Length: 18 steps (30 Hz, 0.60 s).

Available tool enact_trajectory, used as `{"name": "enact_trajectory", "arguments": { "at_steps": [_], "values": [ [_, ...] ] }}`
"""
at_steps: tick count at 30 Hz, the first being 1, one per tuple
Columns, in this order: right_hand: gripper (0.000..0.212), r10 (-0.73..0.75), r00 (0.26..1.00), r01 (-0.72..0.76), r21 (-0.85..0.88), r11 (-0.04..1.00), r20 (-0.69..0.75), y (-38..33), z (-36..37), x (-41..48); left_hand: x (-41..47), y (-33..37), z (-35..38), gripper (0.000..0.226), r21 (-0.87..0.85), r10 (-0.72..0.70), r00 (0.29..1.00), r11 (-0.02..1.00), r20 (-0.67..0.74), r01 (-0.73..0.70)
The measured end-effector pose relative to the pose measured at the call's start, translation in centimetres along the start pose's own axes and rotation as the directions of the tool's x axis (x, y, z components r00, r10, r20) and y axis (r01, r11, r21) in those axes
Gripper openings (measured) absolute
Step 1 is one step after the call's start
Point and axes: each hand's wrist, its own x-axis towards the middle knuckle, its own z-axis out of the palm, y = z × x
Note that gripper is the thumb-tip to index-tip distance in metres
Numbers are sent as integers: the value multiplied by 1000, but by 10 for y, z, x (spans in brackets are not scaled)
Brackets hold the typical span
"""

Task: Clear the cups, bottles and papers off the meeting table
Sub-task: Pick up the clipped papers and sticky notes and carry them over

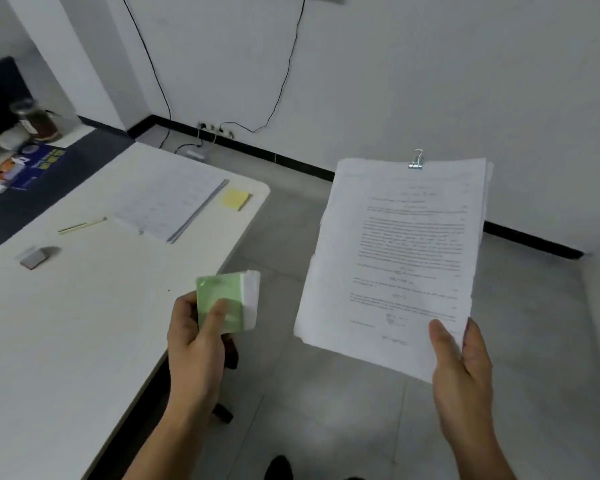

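Holding a stack point(395, 258) of printed papers out over the floor point(326, 393), right of the table point(66, 323), your right hand point(461, 358) pinches its lower right corner. The thumb lies on the top sheet and the fingers are hidden behind. A clip point(417, 162) bites the stack's top edge, and the print is too blurred to read. Your left hand point(194, 337) grips a green pad point(226, 299) at the table's near edge, thumb across the green cover, the other fingers mostly hidden behind it. White page edges show on its right, and blur smears its corners. On the table lies a notebook point(170, 206); you cannot tell whether it is open. A yellow pad point(236, 199) lies just beside its right edge and a pencil point(82, 226) to its left. Nearer you is a small grey block point(33, 258), too blurred to name. At the far left, on another surface, a jar point(39, 123) with dark contents and a brochure point(25, 166) are blurred, the brochure cut by the frame edge. A dark shoe point(279, 467) is cut off at the bottom.
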Motion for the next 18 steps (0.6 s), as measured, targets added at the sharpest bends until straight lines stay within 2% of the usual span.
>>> {"name": "enact_trajectory", "arguments": {
  "at_steps": [4,8,13,18],
  "values": [
    [20,12,996,-9,37,999,-88,-8,16,93,76,19,80,7,53,56,997,997,59,-59],
    [20,38,997,-34,63,997,-66,10,51,201,148,2,159,9,132,37,998,990,45,-42],
    [24,79,990,-84,40,996,116,12,118,359,230,3,248,11,135,-59,992,988,-109,74],
    [25,42,923,-44,-3,999,383,-53,208,487,310,49,288,11,40,-11,951,999,-308,24]
  ]
}}
